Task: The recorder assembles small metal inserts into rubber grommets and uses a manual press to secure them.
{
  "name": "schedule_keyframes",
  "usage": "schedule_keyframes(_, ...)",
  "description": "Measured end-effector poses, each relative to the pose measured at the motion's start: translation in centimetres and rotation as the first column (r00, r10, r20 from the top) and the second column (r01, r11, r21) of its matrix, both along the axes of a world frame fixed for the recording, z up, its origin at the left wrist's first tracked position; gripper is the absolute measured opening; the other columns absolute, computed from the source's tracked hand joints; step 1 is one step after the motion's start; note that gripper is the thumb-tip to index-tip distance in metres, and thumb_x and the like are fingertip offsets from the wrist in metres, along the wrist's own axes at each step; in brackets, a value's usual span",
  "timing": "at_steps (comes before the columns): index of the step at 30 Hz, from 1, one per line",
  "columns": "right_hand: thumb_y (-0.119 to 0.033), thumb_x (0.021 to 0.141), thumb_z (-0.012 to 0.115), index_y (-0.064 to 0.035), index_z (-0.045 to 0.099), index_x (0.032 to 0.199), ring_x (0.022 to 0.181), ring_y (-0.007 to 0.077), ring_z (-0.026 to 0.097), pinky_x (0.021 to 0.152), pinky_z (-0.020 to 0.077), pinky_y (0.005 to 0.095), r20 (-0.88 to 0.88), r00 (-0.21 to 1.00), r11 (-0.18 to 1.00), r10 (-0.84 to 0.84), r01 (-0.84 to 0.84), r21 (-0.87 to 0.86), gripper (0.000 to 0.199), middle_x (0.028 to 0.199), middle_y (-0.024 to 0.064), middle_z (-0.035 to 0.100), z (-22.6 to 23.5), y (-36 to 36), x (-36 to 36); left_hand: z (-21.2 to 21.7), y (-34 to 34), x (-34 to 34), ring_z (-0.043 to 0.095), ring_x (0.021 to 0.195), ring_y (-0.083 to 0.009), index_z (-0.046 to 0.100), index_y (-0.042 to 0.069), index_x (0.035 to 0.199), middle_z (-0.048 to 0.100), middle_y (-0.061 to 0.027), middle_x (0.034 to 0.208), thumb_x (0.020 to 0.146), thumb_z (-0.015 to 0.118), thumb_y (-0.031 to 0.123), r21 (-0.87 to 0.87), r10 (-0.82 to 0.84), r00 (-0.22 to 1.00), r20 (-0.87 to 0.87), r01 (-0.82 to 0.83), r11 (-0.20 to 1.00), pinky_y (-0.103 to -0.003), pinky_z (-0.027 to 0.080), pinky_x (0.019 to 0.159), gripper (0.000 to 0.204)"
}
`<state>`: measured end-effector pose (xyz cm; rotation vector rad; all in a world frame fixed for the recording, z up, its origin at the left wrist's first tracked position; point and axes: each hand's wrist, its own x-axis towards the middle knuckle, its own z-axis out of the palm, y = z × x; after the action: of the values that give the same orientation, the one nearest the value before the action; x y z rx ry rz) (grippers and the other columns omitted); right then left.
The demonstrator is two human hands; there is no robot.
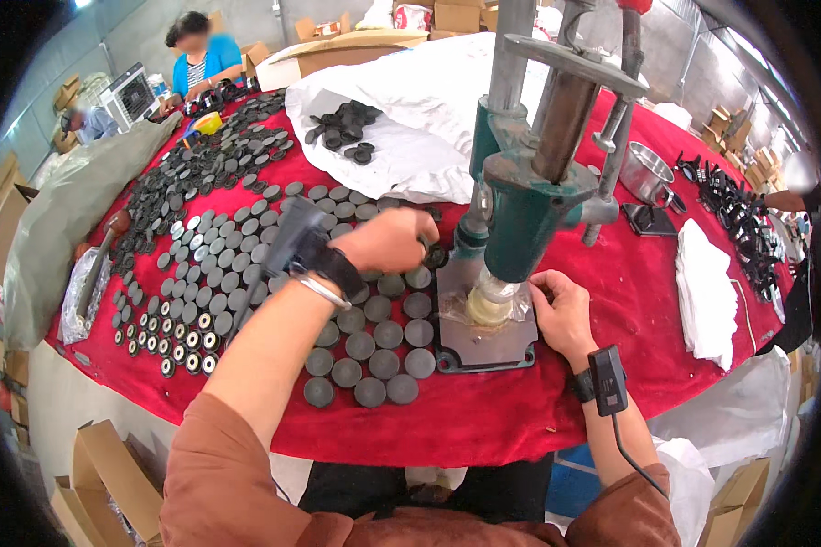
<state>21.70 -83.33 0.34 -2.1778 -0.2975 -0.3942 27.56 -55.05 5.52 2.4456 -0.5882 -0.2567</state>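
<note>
My left hand point(388, 242) reaches over the rows of grey discs with its fingers curled. A dark round cap point(437, 256) sits right at those fingertips, beside the press; whether they grip it is hidden. At the right edge of the press's base plate point(465, 349), my right hand point(564, 314) is bent, thumb and fingers close together near the die. What it pinches, if anything, I cannot make out. Between my hands stands the green hand press point(529, 205), its ram down over a yellowish round die point(489, 308) with clear film around it. Flat grey discs point(370, 392) lie nearest my left forearm.
Upturned discs with pale centres point(192, 339) and a loose heap of dark caps point(169, 178) spread leftward. A mallet point(100, 260) lies at the left edge. Right: a metal pot point(646, 171), white cloth point(705, 296) and black parts point(734, 219). A co-worker point(205, 59) sits far left.
</note>
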Motion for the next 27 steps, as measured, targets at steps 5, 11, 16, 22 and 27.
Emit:
schedule_keyframes(5, -0.011, 0.081, 0.063, -0.0001, 0.065, 0.087, 0.066, 0.0218, 0.064, 0.061, 0.0492, 0.0310, -0.061, 0.998, 1.000, 0.013, -0.012, 0.010, 0.013, 0.075, 0.0149, 0.065, 0.3, 0.4, 0.0, 1.1, -1.2, -1.3, 0.059, 0.091, -0.0370, 0.059, 0.007, 0.112, 0.063, -0.0213, 0.095, 0.076, 0.060, 0.010, 0.332, -0.117, 0.989, 0.087, 0.082, 0.940, -0.042, 0.048, 0.080, 0.036)
schedule_keyframes(11, -0.011, 0.082, 0.062, 0.0010, 0.065, 0.088, 0.067, 0.0192, 0.063, 0.062, 0.0486, 0.0300, -0.088, 0.995, 0.998, 0.044, -0.040, 0.043, 0.013, 0.077, 0.0141, 0.065, 1.0, 0.5, -0.3, -1.0, 1.1, -1.3, 0.061, 0.079, -0.0336, 0.052, 0.001, 0.108, 0.059, -0.0191, 0.085, 0.082, 0.060, 0.013, 0.103, -0.039, 0.967, 0.253, 0.013, 0.995, -0.040, 0.050, 0.067, 0.030)
schedule_keyframes(16, -0.010, 0.082, 0.062, 0.0011, 0.065, 0.087, 0.067, 0.0163, 0.062, 0.061, 0.0481, 0.0287, -0.135, 0.990, 0.999, 0.032, -0.027, 0.037, 0.012, 0.075, 0.0125, 0.065, 0.9, 0.0, -0.3, 2.5, 0.2, 0.1, 0.060, 0.059, -0.0183, 0.049, -0.001, 0.109, 0.059, -0.0153, 0.088, 0.090, 0.053, 0.018, -0.399, 0.325, 0.856, -0.403, -0.484, 0.779, -0.030, 0.050, 0.048, 0.027)
schedule_keyframes(22, -0.008, 0.082, 0.062, 0.0018, 0.064, 0.086, 0.066, 0.0150, 0.062, 0.061, 0.0481, 0.0283, -0.131, 0.990, 0.995, 0.053, -0.041, 0.090, 0.011, 0.073, 0.0119, 0.064, 1.1, 0.5, -0.2, -3.1, 0.5, 7.6, 0.068, 0.072, -0.0262, 0.066, -0.004, 0.089, 0.067, -0.0177, 0.081, 0.081, 0.065, 0.023, 0.165, -0.019, 0.977, 0.211, -0.017, 0.986, -0.036, 0.054, 0.056, 0.028)
schedule_keyframes(27, -0.007, 0.082, 0.062, 0.0022, 0.064, 0.086, 0.066, 0.0146, 0.062, 0.061, 0.0483, 0.0280, -0.117, 0.992, 0.998, 0.042, -0.037, 0.045, 0.010, 0.074, 0.0119, 0.065, 1.2, 0.2, -0.3, -3.7, -1.7, 9.1, 0.068, 0.071, -0.0285, 0.068, -0.002, 0.085, 0.068, -0.0168, 0.076, 0.072, 0.073, 0.031, 0.208, 0.169, 0.970, 0.176, -0.204, 0.957, -0.038, 0.053, 0.064, 0.036)
